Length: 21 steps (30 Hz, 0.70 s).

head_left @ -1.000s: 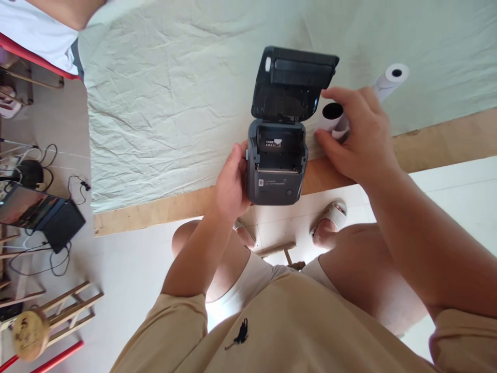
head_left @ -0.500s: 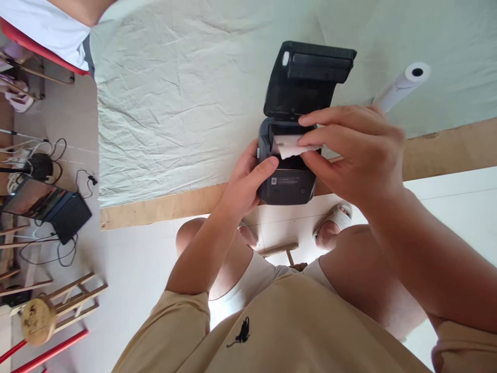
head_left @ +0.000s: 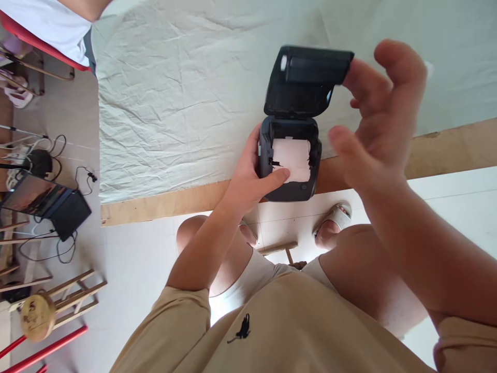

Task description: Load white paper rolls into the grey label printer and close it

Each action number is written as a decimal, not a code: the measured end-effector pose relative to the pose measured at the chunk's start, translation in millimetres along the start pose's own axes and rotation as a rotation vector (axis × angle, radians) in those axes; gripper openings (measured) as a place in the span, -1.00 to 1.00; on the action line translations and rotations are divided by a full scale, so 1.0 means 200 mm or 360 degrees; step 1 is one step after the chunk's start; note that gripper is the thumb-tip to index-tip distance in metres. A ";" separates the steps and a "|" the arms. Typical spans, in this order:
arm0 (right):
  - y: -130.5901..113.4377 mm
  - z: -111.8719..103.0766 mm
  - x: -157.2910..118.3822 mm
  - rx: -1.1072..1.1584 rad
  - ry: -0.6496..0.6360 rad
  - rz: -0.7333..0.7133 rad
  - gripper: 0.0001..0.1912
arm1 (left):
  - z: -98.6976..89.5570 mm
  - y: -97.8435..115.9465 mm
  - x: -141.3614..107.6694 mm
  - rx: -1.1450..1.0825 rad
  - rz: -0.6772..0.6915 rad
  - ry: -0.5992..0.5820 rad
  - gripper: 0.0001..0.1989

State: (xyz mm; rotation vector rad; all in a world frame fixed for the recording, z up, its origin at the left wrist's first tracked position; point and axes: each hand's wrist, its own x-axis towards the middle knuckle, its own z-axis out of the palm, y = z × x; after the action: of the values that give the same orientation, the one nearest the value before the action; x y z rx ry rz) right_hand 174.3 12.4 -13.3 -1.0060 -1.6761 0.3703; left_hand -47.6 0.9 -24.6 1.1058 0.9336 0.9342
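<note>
A black printer-like device (head_left: 290, 194) is held at the table's edge in my left hand (head_left: 252, 178), whose thumb presses on white paper (head_left: 295, 155) lying in and over the device's compartment. The paper's edges look torn. The device's lid (head_left: 298, 96) stands raised on the far side. My right hand (head_left: 382, 114) is at the lid's right corner, its fingers apart and a fingertip touching or just behind that corner; it grips nothing. Behind my right hand, only a sliver of a white roll (head_left: 429, 69) shows.
A wrinkled pale green cloth (head_left: 174, 103) covers the table, with a bare wooden edge (head_left: 166, 206) in front. At the upper left is another person's arm (head_left: 87, 6). A laptop (head_left: 70, 215), cables and a wooden stool (head_left: 38, 317) are at the left.
My right hand has let go of the paper and moved up and right to the lid's corner. The paper now lies flatter towards me, with my left thumb on it.
</note>
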 end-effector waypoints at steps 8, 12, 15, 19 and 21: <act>0.01 0.01 -0.08 0.0298 -0.0379 0.0447 -0.39 | 0.01 0.00 -0.03 -0.0183 0.0128 -0.0012 -0.20; 0.03 0.02 -0.09 0.0360 -0.0554 0.0586 -0.26 | 0.02 0.01 -0.04 -0.0234 0.0096 0.0023 -0.46; 0.06 0.02 -0.10 0.0257 -0.0544 0.0599 -0.26 | 0.01 0.00 -0.03 -0.0254 0.0091 -0.0035 -0.53; 0.06 0.02 -0.09 0.0176 -0.0542 0.0584 -0.28 | 0.00 0.02 -0.03 -0.0266 0.0024 -0.0086 -0.50; 0.05 0.01 -0.08 0.0177 -0.0545 0.0576 -0.27 | 0.02 0.04 -0.03 -0.0290 0.0039 -0.0067 -0.48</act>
State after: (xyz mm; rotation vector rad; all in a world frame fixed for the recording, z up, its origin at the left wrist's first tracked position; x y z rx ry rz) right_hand 177.1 6.2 -32.3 -1.2132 -1.7468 0.9077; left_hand -47.5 -4.1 -14.5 0.9801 0.7858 0.9918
